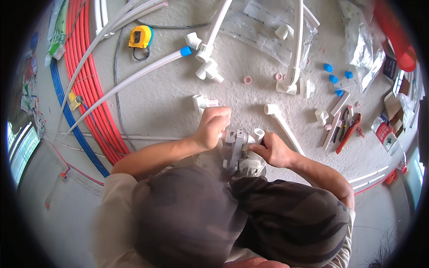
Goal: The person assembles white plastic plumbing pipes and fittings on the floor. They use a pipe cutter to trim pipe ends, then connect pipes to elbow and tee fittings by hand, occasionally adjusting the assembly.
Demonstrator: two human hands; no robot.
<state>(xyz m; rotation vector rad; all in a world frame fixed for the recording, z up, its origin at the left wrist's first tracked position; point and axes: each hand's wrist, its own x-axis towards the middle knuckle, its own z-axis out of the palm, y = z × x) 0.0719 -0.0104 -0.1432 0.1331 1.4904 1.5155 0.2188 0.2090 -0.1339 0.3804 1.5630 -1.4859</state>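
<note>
My left hand (213,128) is closed in a fist just left of a grey metal heating tool (235,149), which looks like a pipe fusion welder. What the fist holds is mostly hidden by the fingers. On the tool's other side, my right hand (276,151) grips a white plastic pipe fitting (258,134) with its round opening facing up. The fitting sits against the tool's right side. Beneath the tool a shoe (252,165) shows between my legs. Just beyond my left hand lies a white tee fitting (202,103).
White pipes with fittings (291,87) lie ahead, beside a capped pipe (147,71) and a yellow tape measure (141,37). Red pipes (87,76) and blue pipes (67,105) run along the left. Red-handled pipe cutters (349,134), pliers (342,129) and blue caps (333,79) lie right.
</note>
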